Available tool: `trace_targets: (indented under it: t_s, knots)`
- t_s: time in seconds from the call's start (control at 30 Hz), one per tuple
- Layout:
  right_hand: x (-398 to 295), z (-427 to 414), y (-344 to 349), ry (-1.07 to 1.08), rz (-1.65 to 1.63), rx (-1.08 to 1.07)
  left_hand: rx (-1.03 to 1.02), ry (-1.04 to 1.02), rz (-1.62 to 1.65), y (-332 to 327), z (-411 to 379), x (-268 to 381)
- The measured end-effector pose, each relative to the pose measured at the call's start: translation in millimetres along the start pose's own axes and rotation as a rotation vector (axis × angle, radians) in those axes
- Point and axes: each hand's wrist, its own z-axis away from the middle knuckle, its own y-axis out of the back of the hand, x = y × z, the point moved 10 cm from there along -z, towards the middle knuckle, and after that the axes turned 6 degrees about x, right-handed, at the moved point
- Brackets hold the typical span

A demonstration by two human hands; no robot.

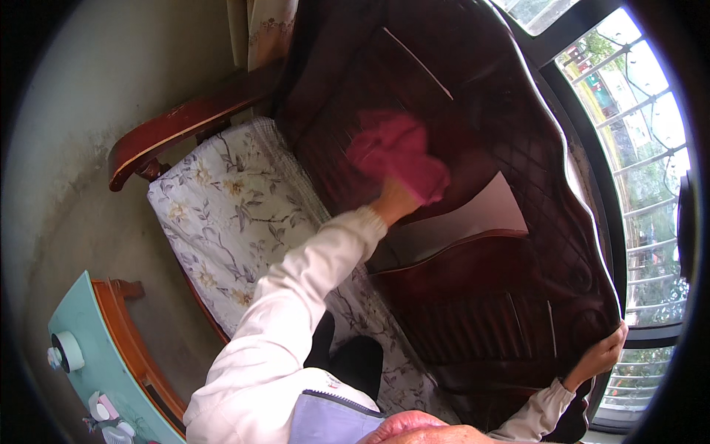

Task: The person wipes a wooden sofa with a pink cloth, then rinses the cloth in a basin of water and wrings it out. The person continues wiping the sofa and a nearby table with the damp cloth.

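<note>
My left hand (398,201) is largely covered by a crumpled red cloth (396,150), blurred, pressed against the dark red leather-like backrest (471,127) of a wooden sofa. The fingers are hidden by the cloth. At the lower right, my right hand (602,352) grips the top edge of the same backrest, beside the window. Between the two backrest sections is a gap with a pale surface (471,216) behind it. Below my left arm lies a seat cushion with a floral cover (222,205), and my dark-clothed legs (355,361) are at its edge.
The sofa's wooden armrest (183,125) curves out at the upper left, near a curtain (272,33). A barred window (638,166) runs along the right. At the lower left, a table with a pale green top (100,355) holds a white roll-like object (69,351) and several small items.
</note>
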Motion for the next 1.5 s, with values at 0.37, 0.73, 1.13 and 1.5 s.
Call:
trace_targets:
  t_s: [0.37, 0.73, 1.13, 1.5]
  knots:
    - [4.4, 1.7, 4.0, -0.002, 0.017, 0.021, -0.078, 0.439, -0.403, 10.0, 40.3, -192.4]
    - [-4.8, -2.9, -3.3, 0.014, 0.000, -0.004, -0.013, 0.418, -0.079, 5.7, 180.4, -15.5]
    - [9.0, 2.3, -1.6, -0.007, 0.053, 0.038, -0.195, 0.558, -0.441, 15.7, 110.5, -234.3]
    - [5.0, 0.2, 1.6, 0.002, 0.021, 0.021, -0.077, 0.644, 0.071, -5.0, 187.6, -96.7]
